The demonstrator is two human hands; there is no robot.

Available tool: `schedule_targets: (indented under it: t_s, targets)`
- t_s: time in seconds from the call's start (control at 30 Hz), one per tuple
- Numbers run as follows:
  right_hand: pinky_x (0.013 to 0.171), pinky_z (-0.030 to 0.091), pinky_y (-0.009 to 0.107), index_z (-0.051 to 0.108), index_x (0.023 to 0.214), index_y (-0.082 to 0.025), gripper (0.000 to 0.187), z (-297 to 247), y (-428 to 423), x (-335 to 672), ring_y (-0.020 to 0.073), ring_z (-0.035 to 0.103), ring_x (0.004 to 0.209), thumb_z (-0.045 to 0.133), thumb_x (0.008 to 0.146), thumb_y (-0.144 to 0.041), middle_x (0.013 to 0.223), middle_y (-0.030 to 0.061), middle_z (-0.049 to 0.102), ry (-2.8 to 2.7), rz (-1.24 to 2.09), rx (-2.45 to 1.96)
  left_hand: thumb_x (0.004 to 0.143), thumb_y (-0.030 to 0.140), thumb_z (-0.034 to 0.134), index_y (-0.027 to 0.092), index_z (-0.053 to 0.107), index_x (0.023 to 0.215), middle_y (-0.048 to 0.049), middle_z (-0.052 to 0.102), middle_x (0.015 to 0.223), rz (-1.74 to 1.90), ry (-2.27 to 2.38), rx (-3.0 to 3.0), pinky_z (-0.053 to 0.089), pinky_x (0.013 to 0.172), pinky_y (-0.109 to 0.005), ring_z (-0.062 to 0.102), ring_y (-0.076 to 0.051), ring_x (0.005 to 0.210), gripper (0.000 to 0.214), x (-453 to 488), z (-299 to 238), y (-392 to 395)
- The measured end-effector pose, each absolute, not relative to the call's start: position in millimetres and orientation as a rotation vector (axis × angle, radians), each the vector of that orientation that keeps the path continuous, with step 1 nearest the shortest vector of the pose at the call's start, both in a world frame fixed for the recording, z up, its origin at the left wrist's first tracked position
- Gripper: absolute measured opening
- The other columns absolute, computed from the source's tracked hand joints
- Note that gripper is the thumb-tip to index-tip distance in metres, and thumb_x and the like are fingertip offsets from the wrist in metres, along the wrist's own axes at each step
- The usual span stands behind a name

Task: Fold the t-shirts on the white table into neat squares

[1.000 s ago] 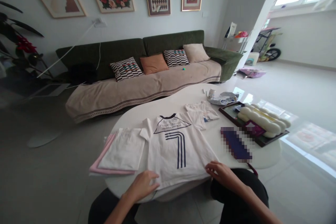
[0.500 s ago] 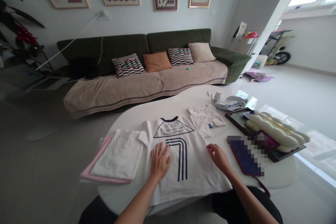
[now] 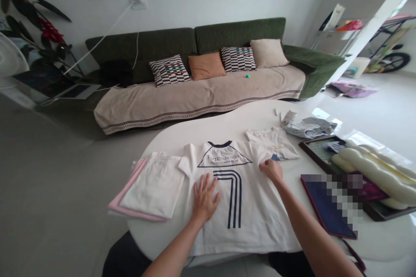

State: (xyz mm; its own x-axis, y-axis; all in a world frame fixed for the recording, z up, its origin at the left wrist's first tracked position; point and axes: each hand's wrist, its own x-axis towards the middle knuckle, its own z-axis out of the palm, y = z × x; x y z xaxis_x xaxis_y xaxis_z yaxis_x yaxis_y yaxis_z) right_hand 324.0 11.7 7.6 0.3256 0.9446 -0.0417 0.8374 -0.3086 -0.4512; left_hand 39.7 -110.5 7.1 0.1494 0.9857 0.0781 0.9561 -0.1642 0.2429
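Observation:
A white T-shirt [image 3: 256,220] with a dark number 7 and dark collar lies spread flat on the white round table [image 3: 227,125]. My left hand [image 3: 204,197] rests flat on the shirt left of the 7, fingers stretched out. My right hand [image 3: 272,169] is at the shirt's right shoulder near the sleeve, fingers curled and pinching the fabric there.
A folded white and pink stack [image 3: 149,188] lies at the shirt's left. Another folded white garment [image 3: 276,140] and a crumpled plastic bag [image 3: 307,126] lie behind right. A dark tray with a cream bumpy object [image 3: 373,171] and a dark blue pouch [image 3: 328,210] sit right. A green sofa [image 3: 211,60] stands behind.
My hands left the shirt's near hem. The left now lies flat beside the 7; the right moved up to the right shoulder. The view tilted down and shifted.

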Motion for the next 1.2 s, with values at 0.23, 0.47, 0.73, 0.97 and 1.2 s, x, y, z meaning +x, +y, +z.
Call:
schedule_targets:
  t_s: [0.23, 0.47, 0.73, 0.97, 1.2]
  targets:
    - [0.07, 0.04, 0.036, 0.049, 0.11, -0.006, 0.038, 20, -6, 333, 0.0278, 0.054, 0.088, 0.038, 0.076, -0.021, 0.098, 0.0218, 0.056, -1.41, 0.156, -2.3, 0.084, 0.042, 0.04, 0.033, 0.025, 0.137, -0.0014, 0.02, 0.146, 0.347, 1.93, 2.278, 0.018, 0.104, -0.052, 0.014, -0.027, 0.133, 0.055, 39, 4, -111]
    - [0.1, 0.02, 0.048, 0.034, 0.133, -0.023, 0.047, 13, -12, 220, 0.0253, 0.015, 0.132, 0.029, 0.088, -0.032, 0.144, 0.0066, 0.023, -2.174, 0.068, -1.941, 0.085, 0.041, 0.039, 0.035, 0.024, 0.137, 0.0008, 0.02, 0.146, 0.376, 1.96, 2.286, 0.016, 0.105, -0.05, 0.014, -0.025, 0.133, 0.055, 38, 1, -110]
    - [0.1, 0.007, 0.057, 0.021, 0.138, -0.031, 0.055, -17, -21, 191, 0.0301, 0.002, 0.133, 0.026, 0.088, -0.05, 0.146, 0.0025, 0.017, -2.165, -0.012, -2.068, 0.081, 0.039, 0.046, 0.033, 0.033, 0.134, -0.0014, 0.026, 0.144, 0.429, 1.908, 2.196, 0.019, 0.104, -0.05, 0.021, -0.027, 0.131, 0.055, 39, 2, -109]
    - [0.1, 0.005, 0.057, 0.019, 0.139, -0.032, 0.056, -17, -16, 191, 0.0304, 0.002, 0.133, 0.024, 0.087, -0.052, 0.147, 0.001, 0.015, -2.167, 0.006, -2.084, 0.08, 0.028, 0.046, 0.018, 0.055, 0.116, -0.0065, 0.057, 0.118, 0.535, 1.804, 1.989, 0.035, 0.097, -0.028, 0.05, -0.018, 0.111, 0.038, -15, 48, -4]
    - [0.101, 0.004, 0.056, 0.02, 0.139, -0.032, 0.056, -14, -16, 191, 0.0293, 0.002, 0.133, 0.023, 0.087, -0.053, 0.147, -0.0001, 0.015, -2.156, 0.053, -2.077, 0.068, 0.014, 0.051, 0.013, 0.056, 0.108, -0.009, 0.061, 0.105, 0.454, 2.016, 1.855, 0.039, 0.087, -0.027, 0.053, -0.019, 0.104, 0.04, -77, 48, 90]
